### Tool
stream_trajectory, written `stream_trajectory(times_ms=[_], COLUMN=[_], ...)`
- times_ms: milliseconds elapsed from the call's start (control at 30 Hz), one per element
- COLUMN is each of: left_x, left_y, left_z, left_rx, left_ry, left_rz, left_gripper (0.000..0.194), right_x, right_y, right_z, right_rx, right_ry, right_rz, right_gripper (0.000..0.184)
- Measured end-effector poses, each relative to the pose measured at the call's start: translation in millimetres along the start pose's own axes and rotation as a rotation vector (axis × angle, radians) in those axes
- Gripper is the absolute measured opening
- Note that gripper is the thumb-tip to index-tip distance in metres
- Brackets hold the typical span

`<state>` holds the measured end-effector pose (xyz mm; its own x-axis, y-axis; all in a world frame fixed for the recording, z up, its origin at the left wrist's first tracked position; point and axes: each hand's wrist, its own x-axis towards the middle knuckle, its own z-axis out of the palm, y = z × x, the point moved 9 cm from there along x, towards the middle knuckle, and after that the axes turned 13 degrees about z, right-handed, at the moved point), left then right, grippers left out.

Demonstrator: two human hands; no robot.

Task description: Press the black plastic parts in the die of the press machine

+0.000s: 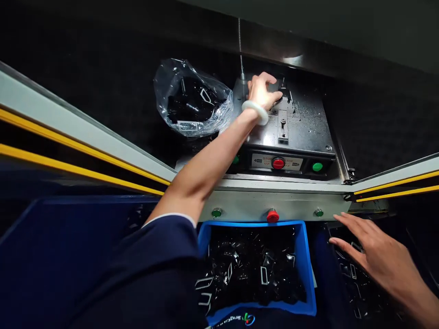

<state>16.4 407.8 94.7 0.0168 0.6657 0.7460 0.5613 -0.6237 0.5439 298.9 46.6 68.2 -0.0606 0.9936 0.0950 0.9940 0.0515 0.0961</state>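
Note:
My left hand, with a pale bangle at its wrist, reaches over the metal fixture of a machine. Its thumb and forefinger are curved and apart. The thumb tip is at a small black part on the fixture's raised block; whether it touches the part is hard to make out. My right hand hovers at the lower right with fingers stretched out and nothing in them. Below it lie glossy black pieces with pale outlines.
A clear plastic bag of black parts sits left of the fixture. Below the front panel stands a blue bin full of similar parts. Red and green buttons line the fixture's front, and a red knob juts from the panel.

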Motion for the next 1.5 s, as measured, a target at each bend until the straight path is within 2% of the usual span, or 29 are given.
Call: stream_trajectory(times_ms=[67, 133, 200, 233, 300, 400, 467, 533, 633, 733, 800, 833, 900, 1000, 1067, 1133, 1267, 1400, 1500], left_x=[-45.2, -107.0, -174.8, -206.3, -259.7, -308.3, -318.9, -319.2, -318.1, -325.0, -334.7, -341.5, -359.9, -391.4, -404.1, -412.3, -418.3, -415.7, -412.0], left_y=[24.2, 57.1, 74.3, 76.3, 66.6, 37.2, 21.4, 13.5, 16.9, 33.0, 48.2, 56.5, 71.9, 85.2, 86.0, 83.3, 76.3, 77.0, 75.1], left_z=[-35.0, -80.1, -124.1, -140.3, -159.1, -164.6, -163.0, -161.8, -162.0, -168.1, -170.0, -165.8, -146.5, -117.6, -107.2, -100.7, -97.8, -98.1, -100.4], left_rx=[-0.003, -0.047, -0.039, -0.021, 0.028, 0.112, 0.162, 0.219, 0.312, 0.381, 0.415, 0.421, 0.408, 0.393, 0.375, 0.311, 0.246, 0.258, 0.259], left_ry=[-0.064, -0.076, -0.092, -0.135, -0.291, -0.570, -0.686, -0.724, -0.693, -0.581, -0.537, -0.573, -0.778, -1.155, -1.299, -1.381, -1.438, -1.459, -1.482], left_rz=[0.007, 0.086, 0.056, 0.016, -0.102, -0.220, -0.228, -0.218, -0.206, -0.231, -0.251, -0.249, -0.218, -0.152, -0.115, -0.105, -0.096, -0.034, -0.025], left_gripper=[0.020, 0.004, 0.009, 0.010, 0.013, 0.030, 0.039, 0.039, 0.035, 0.034, 0.029, 0.028, 0.030, 0.028, 0.026, 0.027, 0.026, 0.026, 0.019], right_x=[4.8, 16.8, 27.8, 31.5, 36.2, 40.3, 42.9, 45.4, 46.3, 40.2, 31.1, 25.3, 11.9, -12.0, -23.8, -27.2, -25.8, -26.3, -26.6], right_y=[-6.5, -8.5, -3.8, 0.5, 9.6, 17.0, 17.7, 18.9, 20.3, 13.9, 0.1, -12.2, -49.3, -117.1, -149.3, -169.7, -187.2, -182.7, -173.6], right_z=[26.5, 55.2, 81.8, 92.4, 106.5, 113.7, 114.1, 114.1, 114.6, 110.8, 106.9, 106.9, 116.2, 155.9, 183.2, 199.4, 207.1, 201.2, 195.5], right_rx=[0.093, 0.174, 0.241, 0.275, 0.354, 0.467, 0.512, 0.509, 0.451, 0.392, 0.350, 0.332, 0.307, 0.219, 0.127, 0.077, 0.099, 0.110, 0.120], right_ry=[-0.063, -0.110, -0.142, -0.149, -0.146, -0.136, -0.125, -0.097, -0.053, -0.017, 0.010, 0.007, -0.074, -0.370, -0.524, -0.572, -0.565, -0.571, -0.570], right_rz=[0.015, 0.061, 0.120, 0.146, 0.178, 0.170, 0.162, 0.187, 0.240, 0.249, 0.238, 0.215, 0.121, -0.034, -0.051, -0.039, -0.067, -0.091, -0.093], right_gripper=[0.054, 0.045, 0.039, 0.036, 0.032, 0.023, 0.015, 0.010, 0.010, 0.013, 0.018, 0.020, 0.023, 0.027, 0.028, 0.030, 0.033, 0.029, 0.024])
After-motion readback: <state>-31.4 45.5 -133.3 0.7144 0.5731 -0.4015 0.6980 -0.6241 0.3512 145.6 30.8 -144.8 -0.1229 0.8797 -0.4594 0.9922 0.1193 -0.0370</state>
